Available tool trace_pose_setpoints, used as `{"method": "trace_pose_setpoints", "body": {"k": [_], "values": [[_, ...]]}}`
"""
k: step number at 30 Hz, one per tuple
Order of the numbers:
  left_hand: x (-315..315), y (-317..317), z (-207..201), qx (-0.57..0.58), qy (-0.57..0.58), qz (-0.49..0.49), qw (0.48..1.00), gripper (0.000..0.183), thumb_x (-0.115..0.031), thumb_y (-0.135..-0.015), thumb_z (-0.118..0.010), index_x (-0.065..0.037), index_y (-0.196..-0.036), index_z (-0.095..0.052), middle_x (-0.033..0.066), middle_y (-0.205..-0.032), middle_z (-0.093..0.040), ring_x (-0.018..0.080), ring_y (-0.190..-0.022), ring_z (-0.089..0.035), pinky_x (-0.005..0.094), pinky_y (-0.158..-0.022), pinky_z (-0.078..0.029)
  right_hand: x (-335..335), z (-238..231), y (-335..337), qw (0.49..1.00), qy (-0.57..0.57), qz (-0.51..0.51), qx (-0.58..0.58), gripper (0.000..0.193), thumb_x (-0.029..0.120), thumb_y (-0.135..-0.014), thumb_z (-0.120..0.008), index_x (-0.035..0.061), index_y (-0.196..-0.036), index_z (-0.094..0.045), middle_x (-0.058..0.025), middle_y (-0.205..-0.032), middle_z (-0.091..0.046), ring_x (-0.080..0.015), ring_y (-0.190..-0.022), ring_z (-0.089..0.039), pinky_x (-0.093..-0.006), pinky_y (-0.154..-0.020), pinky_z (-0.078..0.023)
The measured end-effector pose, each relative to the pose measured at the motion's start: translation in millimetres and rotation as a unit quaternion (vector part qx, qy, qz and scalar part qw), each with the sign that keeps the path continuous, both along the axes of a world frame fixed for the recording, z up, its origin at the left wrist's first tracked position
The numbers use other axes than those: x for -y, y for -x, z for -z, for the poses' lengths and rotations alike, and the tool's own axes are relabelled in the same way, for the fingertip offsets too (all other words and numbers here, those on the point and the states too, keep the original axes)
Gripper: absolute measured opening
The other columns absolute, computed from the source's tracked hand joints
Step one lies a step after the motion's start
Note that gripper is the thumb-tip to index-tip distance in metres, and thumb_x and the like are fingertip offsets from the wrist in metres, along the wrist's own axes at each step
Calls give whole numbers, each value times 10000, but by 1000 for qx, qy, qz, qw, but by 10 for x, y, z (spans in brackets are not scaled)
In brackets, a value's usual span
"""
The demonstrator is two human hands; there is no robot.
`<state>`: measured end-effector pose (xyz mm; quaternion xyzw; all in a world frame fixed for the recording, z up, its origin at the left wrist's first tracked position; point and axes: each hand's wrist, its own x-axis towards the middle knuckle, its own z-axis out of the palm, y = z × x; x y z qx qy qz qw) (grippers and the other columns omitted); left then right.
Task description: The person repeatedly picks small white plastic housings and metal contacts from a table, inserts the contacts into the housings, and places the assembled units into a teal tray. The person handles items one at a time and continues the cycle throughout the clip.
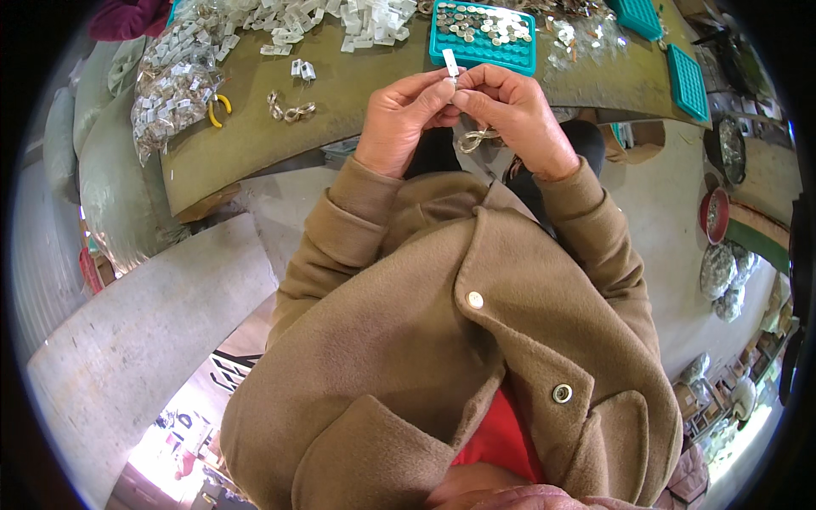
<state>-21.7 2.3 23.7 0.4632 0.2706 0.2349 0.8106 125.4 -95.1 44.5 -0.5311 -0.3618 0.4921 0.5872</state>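
Above the near edge of the table, my left hand [403, 110] and my right hand [515, 109] meet with thumbs and fingertips pinched together. Between them is a small white plastic case [450, 61], narrow and rectangular, pointing up and away from me. A thin coiled wire [478, 138] hangs just below my right hand and seems to belong to that case. The fingertips hide the case's lower end. Right behind my hands lies a teal tray [485, 67] with round pockets, carrying many silver discs that look like button cells.
A heap of white cases [365, 21] covers the table's far side. Bagged wired pieces [177, 93] sit at the left beside yellow-handled pliers [219, 110]. Two white cases [303, 70] and small wire coils [291, 109] lie nearer. Another teal tray [687, 82] is at the right edge.
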Motion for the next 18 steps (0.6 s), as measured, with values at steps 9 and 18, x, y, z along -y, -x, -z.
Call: {"method": "trace_pose_setpoints", "body": {"k": [9,18], "values": [[-32,73,-35,-24,-198,35,979,308,-39,-936,-617,39,-1233,-600,86,-1060,-683,136,-915,-660,264,-818,-555,59,18,-14,999,9,-16,46,122,103,-923,-622,-6,-977,-625,29,-763,-578,-26,-662,-489,-182,-562,-390],[-206,225,-117,79,-20,9,997,338,-130,-980,-566,6,-1289,-561,130,-1171,-651,88,-897,-644,213,-761,-549,132,-34,-71,992,-24,-19,-126,108,160,-974,-575,55,-963,-591,64,-733,-473,-37,-637,-423,-188,-642,-418]]}}
